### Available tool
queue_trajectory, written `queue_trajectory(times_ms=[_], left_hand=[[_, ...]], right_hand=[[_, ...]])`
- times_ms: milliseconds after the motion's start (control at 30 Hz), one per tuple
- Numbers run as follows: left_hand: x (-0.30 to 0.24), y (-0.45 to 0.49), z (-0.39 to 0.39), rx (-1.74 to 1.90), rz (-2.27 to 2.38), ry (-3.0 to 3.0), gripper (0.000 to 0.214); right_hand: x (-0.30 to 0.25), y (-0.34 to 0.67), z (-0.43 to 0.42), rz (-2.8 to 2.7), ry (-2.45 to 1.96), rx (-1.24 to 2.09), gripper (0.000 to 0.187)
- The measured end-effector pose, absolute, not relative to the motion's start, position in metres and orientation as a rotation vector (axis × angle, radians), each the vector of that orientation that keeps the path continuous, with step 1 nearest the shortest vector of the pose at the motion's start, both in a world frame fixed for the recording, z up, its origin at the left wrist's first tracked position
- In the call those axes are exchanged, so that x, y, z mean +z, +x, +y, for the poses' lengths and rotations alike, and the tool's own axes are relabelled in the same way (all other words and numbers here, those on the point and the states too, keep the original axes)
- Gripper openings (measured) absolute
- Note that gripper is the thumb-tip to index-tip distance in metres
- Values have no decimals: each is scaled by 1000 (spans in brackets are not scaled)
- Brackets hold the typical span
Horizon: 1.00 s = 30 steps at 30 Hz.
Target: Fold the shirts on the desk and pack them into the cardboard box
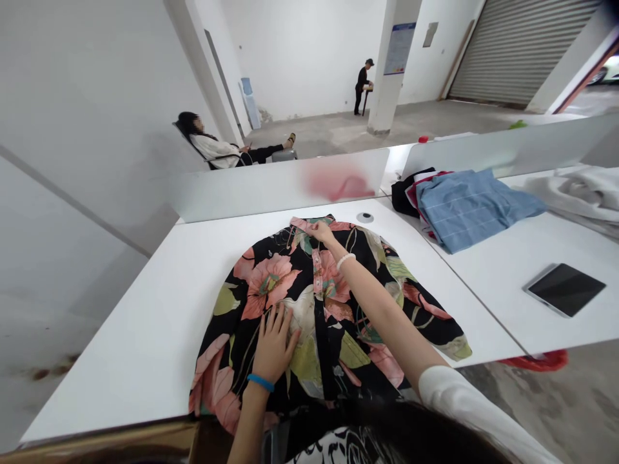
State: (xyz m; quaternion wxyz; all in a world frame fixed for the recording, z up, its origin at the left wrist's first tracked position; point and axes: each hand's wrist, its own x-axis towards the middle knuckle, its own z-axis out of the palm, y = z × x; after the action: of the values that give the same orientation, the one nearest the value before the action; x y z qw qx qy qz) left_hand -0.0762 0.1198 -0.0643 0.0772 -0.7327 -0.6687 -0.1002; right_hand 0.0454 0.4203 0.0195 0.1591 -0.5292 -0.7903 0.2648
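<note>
A black floral shirt (273, 283) with pink flowers and green leaves lies spread on the white table, front side up, its collar away from me. My left hand (274, 345), a blue band at its wrist, rests flat with fingers apart on the lower left of the shirt front. At the neck, my right hand (319, 231) reaches across and pinches the pink edge of the collar (302, 225). A white beaded bracelet (345, 260) circles my right wrist. Both sleeves are spread out to the sides, and my right forearm hides part of the shirt front.
A frosted divider (271, 190) runs along the table's far edge. To the right lie folded blue cloth (474, 206) over darker garments, white fabric (580, 196) and a black tablet (565, 290). A cardboard box (145, 444) is at the near left. Two people are beyond the divider.
</note>
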Motion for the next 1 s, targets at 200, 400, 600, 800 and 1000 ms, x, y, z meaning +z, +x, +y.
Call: queue_trajectory(times_ms=[200,400,600,800,1000], left_hand=[[-58,-64,101,-309,-1914,-2154,52],[-41,-19,97,-335,-1708,-2445,55],[-42,-14,86,-383,-1667,-2605,56],[-12,-59,103,-594,-1822,-2562,37],[-1,-134,151,-39,-2407,-1757,58]], right_hand=[[15,45,424,-2206,-1530,585,30],[-14,40,404,-2326,-1556,434,45],[-38,40,384,-2496,-1563,338,55],[-38,56,368,-2593,-1468,221,54],[-46,49,387,-2428,-1514,23,63]])
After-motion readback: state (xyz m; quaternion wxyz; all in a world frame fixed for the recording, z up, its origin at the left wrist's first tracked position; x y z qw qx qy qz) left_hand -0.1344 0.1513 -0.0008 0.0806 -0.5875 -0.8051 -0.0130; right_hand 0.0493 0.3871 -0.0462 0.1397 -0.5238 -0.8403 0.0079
